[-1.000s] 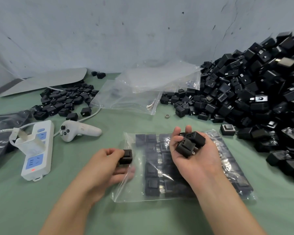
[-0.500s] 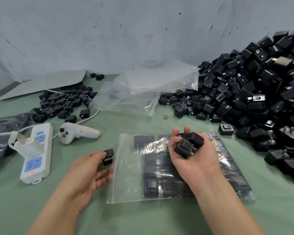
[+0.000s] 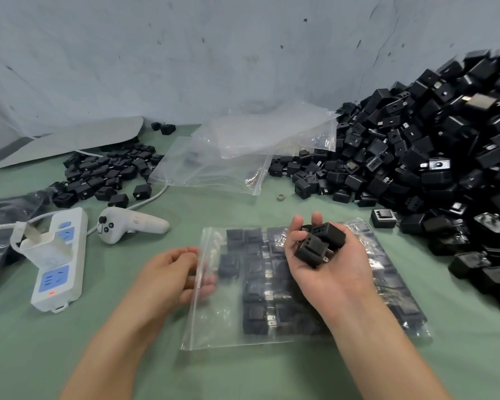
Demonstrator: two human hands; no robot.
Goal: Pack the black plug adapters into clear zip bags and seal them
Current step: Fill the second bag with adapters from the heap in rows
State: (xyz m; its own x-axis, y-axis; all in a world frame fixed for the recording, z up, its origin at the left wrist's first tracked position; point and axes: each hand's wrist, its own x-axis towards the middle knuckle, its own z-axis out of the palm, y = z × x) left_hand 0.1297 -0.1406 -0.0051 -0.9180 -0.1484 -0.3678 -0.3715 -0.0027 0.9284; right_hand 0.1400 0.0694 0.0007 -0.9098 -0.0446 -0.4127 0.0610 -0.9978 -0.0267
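Observation:
A clear zip bag (image 3: 214, 321) lies flat on the green table, its mouth facing left, with several black plug adapters (image 3: 257, 313) lined up in rows inside. My left hand (image 3: 171, 272) is at the mouth with its fingertips pushed inside, blurred behind the plastic. One adapter (image 3: 229, 265) lies inside the bag just beyond those fingertips, and the thumb is not on it. My right hand (image 3: 329, 269) hovers palm-up over the bag, holding two or three black adapters (image 3: 319, 243).
A big heap of loose adapters (image 3: 433, 168) fills the right side. Spare clear bags (image 3: 243, 151) lie at the back centre, with a smaller adapter pile (image 3: 104, 174) at the back left. A white power strip (image 3: 59, 255) and a white controller (image 3: 133, 226) sit left.
My left hand carried one adapter rightward to the bag's mouth; the adapter now lies inside the bag and the fingers are in the opening. My right hand has barely moved.

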